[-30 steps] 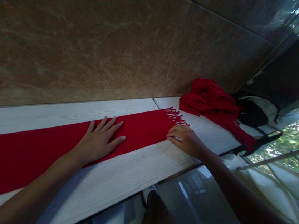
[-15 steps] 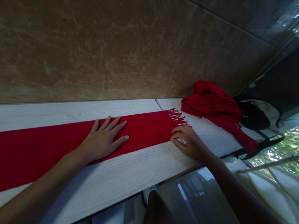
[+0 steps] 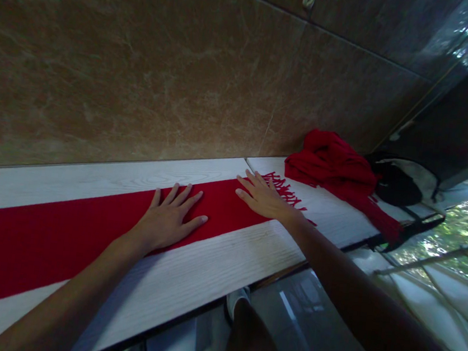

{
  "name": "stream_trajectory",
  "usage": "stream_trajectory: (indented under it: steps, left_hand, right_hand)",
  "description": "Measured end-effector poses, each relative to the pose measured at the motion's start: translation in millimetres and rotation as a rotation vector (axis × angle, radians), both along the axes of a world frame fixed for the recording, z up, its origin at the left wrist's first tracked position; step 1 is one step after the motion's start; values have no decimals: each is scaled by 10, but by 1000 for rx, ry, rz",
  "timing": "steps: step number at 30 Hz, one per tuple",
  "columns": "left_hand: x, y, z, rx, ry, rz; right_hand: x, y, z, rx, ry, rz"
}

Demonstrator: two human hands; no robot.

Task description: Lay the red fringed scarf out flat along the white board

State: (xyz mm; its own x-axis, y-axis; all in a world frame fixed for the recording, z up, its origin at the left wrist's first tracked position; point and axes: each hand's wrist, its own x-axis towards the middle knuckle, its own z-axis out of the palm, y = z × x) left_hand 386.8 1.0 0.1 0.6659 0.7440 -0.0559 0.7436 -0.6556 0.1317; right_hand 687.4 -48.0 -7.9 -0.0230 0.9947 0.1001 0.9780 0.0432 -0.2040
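A long red scarf (image 3: 54, 234) lies flat along a white wood-grain bench, its fringed end toward the right. My left hand (image 3: 168, 221) rests on the middle of the visible cloth, open with fingers spread. Close to the fringe, my right hand (image 3: 265, 197) lies palm down on the scarf, fingers stretched out and apart. It covers part of the fringed end; several tassels show beyond it.
A crumpled red cloth (image 3: 328, 161) lies farther right on the white bench (image 3: 215, 263), beside a black and white bag (image 3: 402, 183) with straps. A brown tiled wall (image 3: 144, 75) rises behind. Pale metal railings (image 3: 435, 300) stand at the right, and a foot shows below the bench edge.
My right hand has moved left and slightly up, from bent fingers at the scarf's near corner to lying flat across the cloth. My left hand has stayed in nearly the same place.
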Motion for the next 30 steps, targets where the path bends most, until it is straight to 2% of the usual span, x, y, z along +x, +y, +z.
stream_trajectory:
  steps: [4, 11, 15, 18, 22, 26, 30]
  left_hand:
    - [6, -2, -4, -4, -30, -10]
    - [34, -65, 38, -80, -42, -5]
    - [-148, -99, 143, -169, -47, -49]
    - [-519, -44, 285, -167, -81, 5]
    - [-1262, 116, 406, -58, -55, 202]
    - [-2079, 225, 322, -22, 65, 356]
    - [-2796, 230, 165, -32, 88, 529]
  right_hand:
    - [-101, -7, -108, -48, -34, 46]
    - [-51, -110, -251, 10, -103, 25]
    - [-18, -94, -276, -34, -143, -15]
    - [-30, -53, -219, -58, -163, -70]
    - [-250, 46, -74, 15, -156, -87]
    - [-567, 165, -60, -15, -143, -49]
    - [-688, 189, -147, -63, -146, -25]
